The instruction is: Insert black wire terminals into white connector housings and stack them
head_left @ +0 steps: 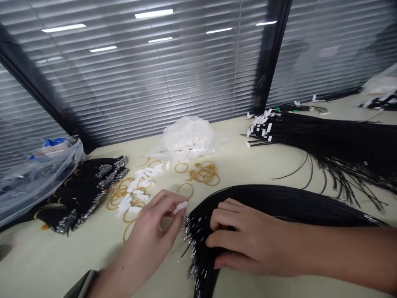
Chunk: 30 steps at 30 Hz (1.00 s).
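Observation:
My left hand (151,236) pinches a small white plastic connector (180,207) between thumb and fingertips, just left of the metal-tipped ends of a thick bundle of black wires (279,203). My right hand (248,240) rests palm down on that bundle near its tips, fingers curled over the wires. The bundle curves from the table's front centre away to the right. Loose white connectors (136,192) lie scattered left of my left hand among yellow rubber bands (204,173).
A clear bag of white connectors (187,138) sits at the back centre. Bound black wire bundles (83,190) lie at left beside a plastic bag (34,174). Black wires fitted with white connectors (325,138) are piled at right. Window blinds run behind the table.

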{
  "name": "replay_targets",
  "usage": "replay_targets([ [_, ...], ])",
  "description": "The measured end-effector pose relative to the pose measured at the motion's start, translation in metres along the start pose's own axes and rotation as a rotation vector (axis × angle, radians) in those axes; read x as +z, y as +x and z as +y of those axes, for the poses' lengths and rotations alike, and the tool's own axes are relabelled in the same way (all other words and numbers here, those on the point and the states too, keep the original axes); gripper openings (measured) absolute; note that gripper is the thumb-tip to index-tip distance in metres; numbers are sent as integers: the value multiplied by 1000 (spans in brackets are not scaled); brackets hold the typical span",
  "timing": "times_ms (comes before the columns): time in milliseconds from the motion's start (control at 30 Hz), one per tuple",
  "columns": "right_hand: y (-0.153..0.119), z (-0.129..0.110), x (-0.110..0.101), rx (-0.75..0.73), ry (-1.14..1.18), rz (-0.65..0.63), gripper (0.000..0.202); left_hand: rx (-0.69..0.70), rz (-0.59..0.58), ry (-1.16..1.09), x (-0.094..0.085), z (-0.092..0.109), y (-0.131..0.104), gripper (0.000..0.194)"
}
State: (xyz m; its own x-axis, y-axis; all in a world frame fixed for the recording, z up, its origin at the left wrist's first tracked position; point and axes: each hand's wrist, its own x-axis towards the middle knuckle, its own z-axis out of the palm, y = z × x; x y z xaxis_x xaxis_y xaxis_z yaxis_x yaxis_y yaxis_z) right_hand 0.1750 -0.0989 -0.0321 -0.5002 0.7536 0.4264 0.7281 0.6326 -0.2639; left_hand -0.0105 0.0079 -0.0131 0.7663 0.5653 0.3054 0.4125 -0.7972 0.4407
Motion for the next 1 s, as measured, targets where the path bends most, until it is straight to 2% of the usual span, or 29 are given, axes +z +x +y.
replay_targets([
  [100,0,0,-1,19,-17,-34,20,-25,22,-5,0,-2,0,11],
  [300,-4,-2,-1,27,-75,-94,12,-66,-34,-65,5,-2,1,10],
  [467,-4,-5,-2,88,-70,-123,8,-109,-10,-101,9,-2,0,9],
  [733,-4,-7,-3,-19,-206,-46,10,-215,-24,-192,11,-3,3,7],
  [867,-4,-6,-3,-18,-180,-83,14,-226,-38,-199,11,-2,3,7],
  [1000,-3,-5,-3,5,-164,-65,19,-215,-36,-199,11,-2,1,7],
])
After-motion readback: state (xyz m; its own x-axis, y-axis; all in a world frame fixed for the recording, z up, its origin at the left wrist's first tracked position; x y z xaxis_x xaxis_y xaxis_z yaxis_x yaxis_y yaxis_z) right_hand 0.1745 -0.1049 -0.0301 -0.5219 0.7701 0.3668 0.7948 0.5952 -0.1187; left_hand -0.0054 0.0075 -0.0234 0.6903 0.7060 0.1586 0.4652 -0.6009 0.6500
